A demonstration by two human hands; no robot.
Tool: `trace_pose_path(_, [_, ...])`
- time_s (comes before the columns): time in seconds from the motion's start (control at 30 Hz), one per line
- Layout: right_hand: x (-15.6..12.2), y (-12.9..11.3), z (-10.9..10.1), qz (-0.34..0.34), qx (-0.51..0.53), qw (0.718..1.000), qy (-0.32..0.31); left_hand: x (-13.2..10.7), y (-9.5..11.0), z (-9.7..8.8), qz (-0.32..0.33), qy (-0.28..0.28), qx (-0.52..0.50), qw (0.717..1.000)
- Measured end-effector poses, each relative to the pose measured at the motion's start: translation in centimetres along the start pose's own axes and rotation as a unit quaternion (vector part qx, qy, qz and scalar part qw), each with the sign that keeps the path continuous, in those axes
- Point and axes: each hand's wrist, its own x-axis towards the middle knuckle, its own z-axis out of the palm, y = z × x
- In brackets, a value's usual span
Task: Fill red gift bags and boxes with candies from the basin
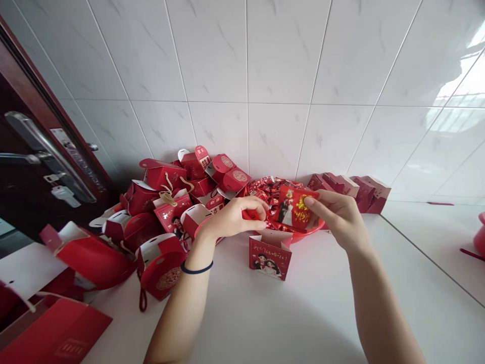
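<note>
My right hand (339, 215) pinches a flat red packet (291, 208) printed with a bridal couple and yellow lettering, holding it up in front of a red bowl (308, 233). Red-wrapped sweets (263, 188) fill the bowl. My left hand (242, 217) is at the bowl's left side, thumb and curved fingers apart, with only red showing in the gap. Just below both hands, a small red gift box (271, 257) with a cartoon couple stands upright on the white surface, its top open.
Several red gift boxes (159, 270) with cords are heaped at left. A row of folded red boxes (358, 189) leans by the tiled wall (278, 55). A red bag (56, 328) lies front left, near a door with a handle (49, 156). A pinkish-red object (480, 235) is far right.
</note>
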Motion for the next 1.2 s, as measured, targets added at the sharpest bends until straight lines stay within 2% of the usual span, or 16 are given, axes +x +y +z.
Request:
trace_pose_path(0.1, [-0.1, 0.3, 0.6, -0.002, -0.057, 0.995, -0.084, 0.0, -1.1, -0.6, -0.026, -0.082, 0.023, 0.996])
trace_pose_path(0.2, [-0.2, 0.9, 1.7, -0.036, -0.123, 0.984, -0.122, 0.2, -2.0, -0.4, -0.040, -0.115, 0.000, 0.993])
trace_pose_path(0.3, [-0.2, 1.3, 2.5, -0.057, -0.189, 0.973, -0.122, 0.5, -2.5, 0.1, -0.054, -0.113, -0.018, 0.992])
trace_pose_path(0.4, [-0.2, 1.5, 2.8, -0.051, -0.206, 0.969, -0.123, 0.6, -2.6, 0.2, -0.063, -0.103, -0.001, 0.993])
trace_pose_path(0.6, [-0.2, 1.7, 2.7, -0.033, -0.174, 0.979, -0.100, 0.6, -2.3, 0.0, -0.049, -0.118, 0.017, 0.992])
trace_pose_path(0.7, [-0.2, 1.6, 3.0, -0.031, -0.216, 0.969, -0.114, 0.6, -2.4, 0.1, -0.043, -0.126, 0.014, 0.991])
trace_pose_path(0.83, [-0.1, 1.5, 3.5, -0.034, -0.264, 0.954, -0.136, 0.3, -2.9, 0.0, -0.008, -0.110, 0.024, 0.994])
trace_pose_path(0.93, [-0.1, 1.5, 3.4, -0.036, -0.259, 0.953, -0.154, 0.2, -3.1, -0.2, -0.002, -0.105, 0.026, 0.994])
trace_pose_path(1.07, [-0.1, 1.4, 3.5, -0.026, -0.224, 0.963, -0.146, 0.1, -3.1, -0.3, -0.029, -0.120, 0.032, 0.992])
trace_pose_path(1.2, [-0.2, 1.3, 3.8, -0.025, -0.223, 0.964, -0.141, 0.1, -3.2, -0.3, -0.025, -0.117, 0.033, 0.992])
